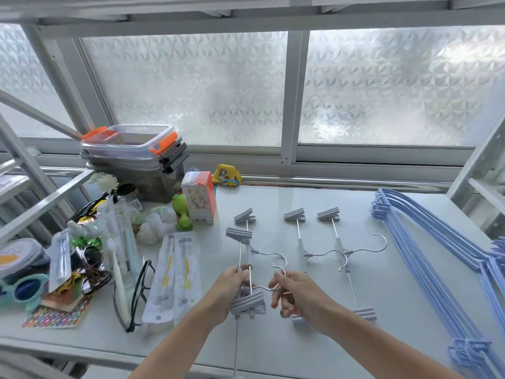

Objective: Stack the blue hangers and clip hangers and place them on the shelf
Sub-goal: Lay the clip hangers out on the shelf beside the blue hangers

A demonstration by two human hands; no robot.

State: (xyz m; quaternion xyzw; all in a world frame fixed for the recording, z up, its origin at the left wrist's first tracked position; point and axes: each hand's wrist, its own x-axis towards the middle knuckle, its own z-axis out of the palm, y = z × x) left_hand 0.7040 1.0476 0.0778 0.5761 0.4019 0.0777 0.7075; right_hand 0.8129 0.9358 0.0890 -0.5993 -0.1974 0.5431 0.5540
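Left hand [232, 285] grips the bar of a grey clip hanger [247, 299]; right hand [289, 294] pinches its hook, bar running away from the camera. Two loose clip hangers [300, 242] lie just right of it on the worktop [287, 198]. Blue hangers [426, 242] lie stacked far right, nearer the right hand.

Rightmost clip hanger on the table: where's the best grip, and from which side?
A grip on the bare metal rod of the rightmost clip hanger, just below its center hub, coming from above, looks best. It lies flat, near-vertical in view. The neighbouring hanger's hook overlaps the hub, so pinch across the rod below that. Both hands, left and right, already hold another clip hanger.
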